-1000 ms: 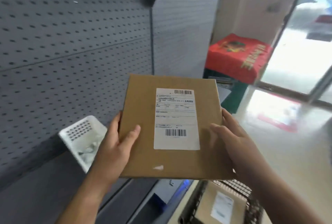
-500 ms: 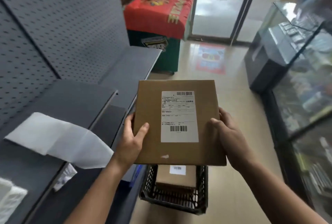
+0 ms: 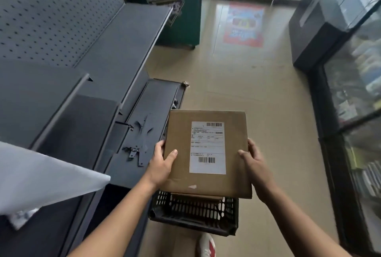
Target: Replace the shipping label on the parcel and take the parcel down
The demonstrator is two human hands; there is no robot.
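Note:
A flat brown cardboard parcel (image 3: 179, 166) is held face up over the floor, a white shipping label (image 3: 207, 147) with two barcodes stuck on its top. My left hand (image 3: 162, 164) grips the parcel's left edge, thumb on top. My right hand (image 3: 254, 164) grips its right edge the same way. Directly below the parcel stands a black plastic crate (image 3: 193, 213), and the edge of another cardboard box shows inside it.
Dark grey metal shelves (image 3: 127, 36) with a pegboard back run along the left, small metal brackets (image 3: 138, 149) lying on the lowest one. A white sheet (image 3: 41, 182) juts out at lower left. A glass display case (image 3: 354, 91) lines the right. Tiled floor (image 3: 247, 83) lies ahead.
The view has swung from the pegboard wall down to the floor. The parcel has come down with both hands and now hangs just over the black crate.

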